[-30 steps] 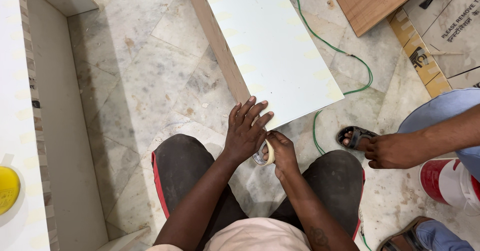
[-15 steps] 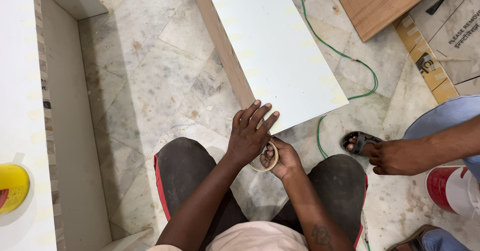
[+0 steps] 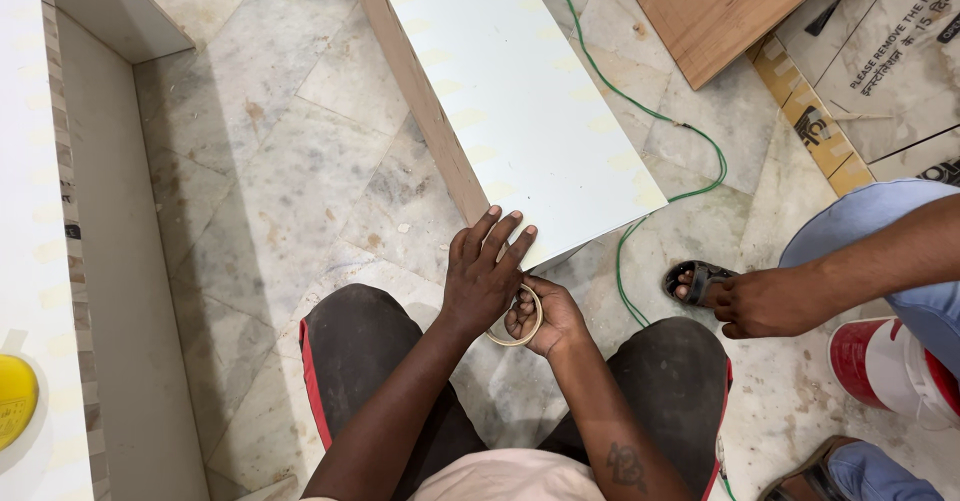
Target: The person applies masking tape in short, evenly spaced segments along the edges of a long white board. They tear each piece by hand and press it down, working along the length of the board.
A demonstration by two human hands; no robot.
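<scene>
My left hand lies open-fingered on the white board's near end; my right hand grips a tape roll. Edge banding looks barely begun.

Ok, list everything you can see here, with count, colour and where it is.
board: one, white, on the floor ahead
wooden panel: one, brown, top right
cable: one, green, trailing right of the board
bucket: one, red and white, right edge
cabinet: one, white, left
round thing: one, yellow, on the cabinet
another person's hand: one, on a sandalled foot, right
tape roll: one, beige, in the right hand
left hand: on the board's near end
right hand: holding the roll
</scene>
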